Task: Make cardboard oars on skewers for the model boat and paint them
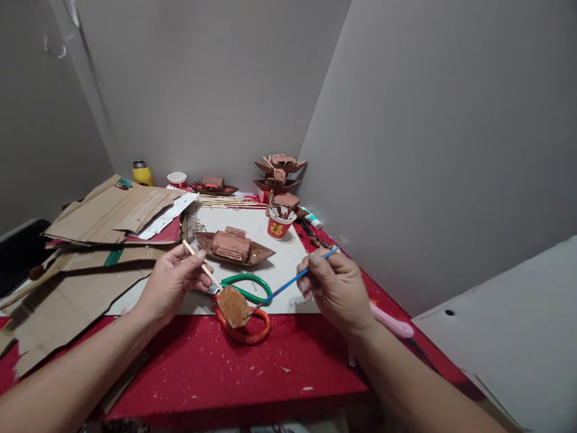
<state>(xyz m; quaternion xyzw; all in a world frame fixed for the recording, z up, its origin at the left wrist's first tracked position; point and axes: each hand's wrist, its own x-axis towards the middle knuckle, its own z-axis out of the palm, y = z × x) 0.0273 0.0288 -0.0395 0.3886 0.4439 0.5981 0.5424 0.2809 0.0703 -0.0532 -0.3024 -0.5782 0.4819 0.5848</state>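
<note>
My left hand (174, 279) is closed on a thin wooden stick (202, 266) with a flat, rounded brown piece (234, 306) at its lower end. My right hand (336, 288) pinches a slim blue paintbrush (291, 282), its tip down at the right edge of the brown piece. Below the brown piece lie scissors with one green handle (246, 279) and one orange handle (252, 335), partly covered by it. Just beyond my hands a brown model boat (232, 246) with a roofed cabin rests on a white sheet (293, 258).
A red paper cup (280, 223) holding dark brown contents stands behind the boat. More model boats (279, 174) are stacked at the back. Torn cardboard (108, 210) is piled left, near a yellow bottle (142, 174). Thin sticks (225, 202) lie behind; a pink-handled tool (394, 322) is right.
</note>
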